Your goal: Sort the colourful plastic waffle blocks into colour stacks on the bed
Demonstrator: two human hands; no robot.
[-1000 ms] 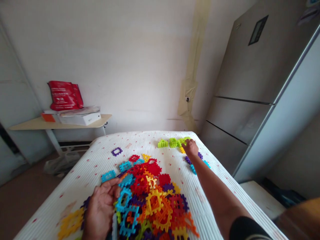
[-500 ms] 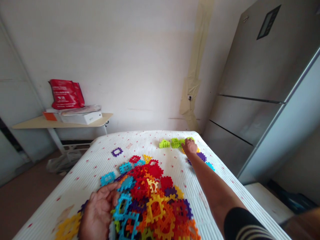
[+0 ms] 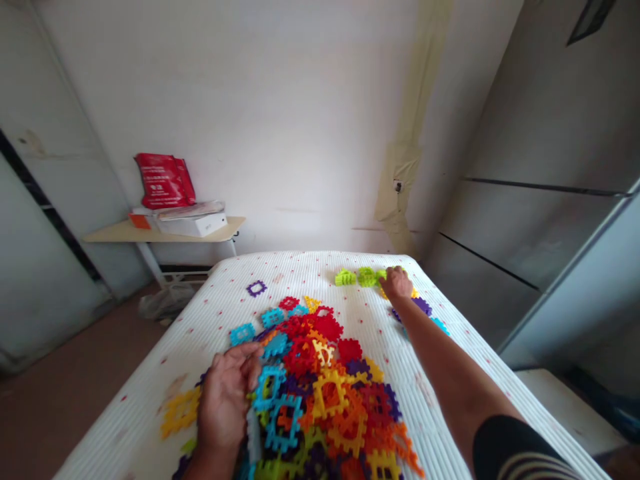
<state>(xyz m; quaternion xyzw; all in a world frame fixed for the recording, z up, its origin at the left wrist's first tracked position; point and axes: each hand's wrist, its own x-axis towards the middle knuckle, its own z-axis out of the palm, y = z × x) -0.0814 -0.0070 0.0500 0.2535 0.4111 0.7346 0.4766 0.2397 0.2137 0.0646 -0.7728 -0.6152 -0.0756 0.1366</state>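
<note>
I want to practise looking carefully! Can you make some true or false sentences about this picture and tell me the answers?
1. The right hand touches the lime-green plastic pieces. True.
2. The red bag sits on the bed. False: the red bag is on a small table by the wall.
3. One purple piece lies apart from the big pile. True.
4. The left hand is far from the pile. False: the left hand is right at its edge.

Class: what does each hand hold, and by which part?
The right hand touches the lime-green plastic pieces; the left hand touches the multicoloured plastic pile. Whether either holds cannot be told.
</note>
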